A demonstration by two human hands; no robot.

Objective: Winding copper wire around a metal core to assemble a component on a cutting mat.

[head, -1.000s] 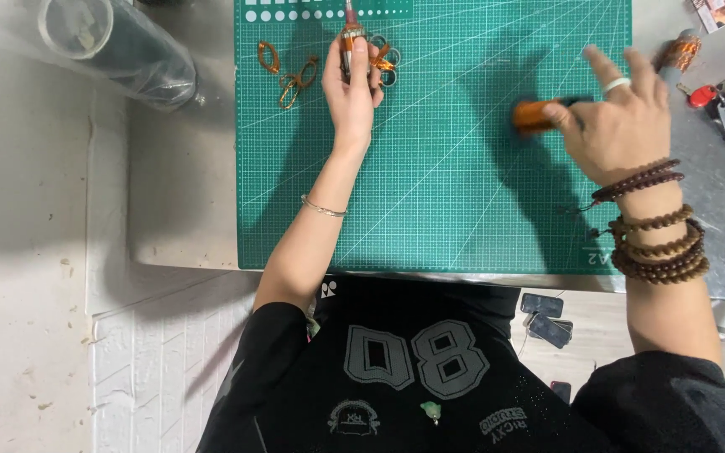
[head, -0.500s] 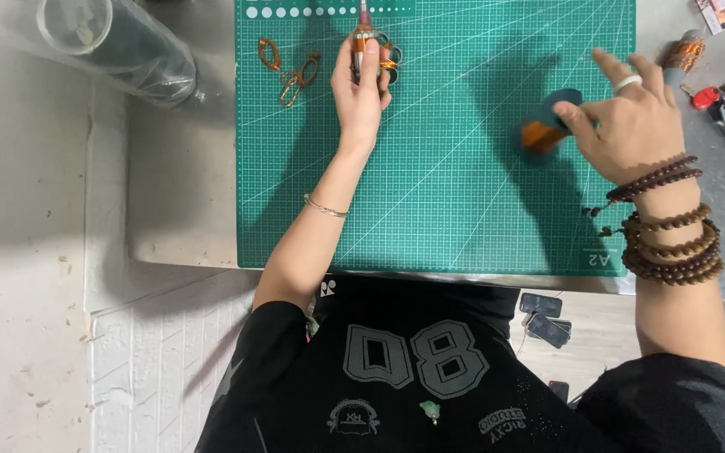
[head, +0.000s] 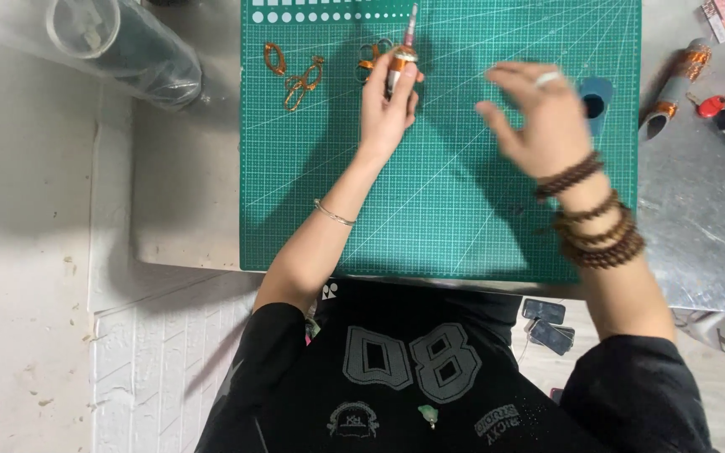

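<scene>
While the left hand (head: 388,105) grips a slim pen-like tool (head: 402,52) at about 12 o'clock on the green cutting mat (head: 430,201), its fingers are wrapped closed around the copper-coloured lower barrel and the thin tip points away from the body toward the mat's far edge. The right hand (head: 539,113) hovers at roughly 2 o'clock with fingers spread wide and holding nothing; it is blurred, so its exact pose is uncertain. Just beyond it, at 2 to 3 o'clock, lies a dark teal piece with a hole (head: 595,102), touching the mat's right margin. Bent copper wire shapes (head: 294,74) lie at 11 o'clock, near the tool but apart from the left hand, and more copper loops (head: 369,55) sit just beside the left fingers. To handle the tool well, a judgement only: a firm low grip near the tip and a wrist braced on the mat would steady it, with the free hand kept off the loose wire. A clear plastic tube (head: 123,42) lies off the mat at 10 o'clock, and a grey roll with copper bands (head: 673,88) at 3 o'clock. The tool's working end is too fine to identify, the loops are partly hidden behind the fingers, and small items at the right edge are cut off.
</scene>
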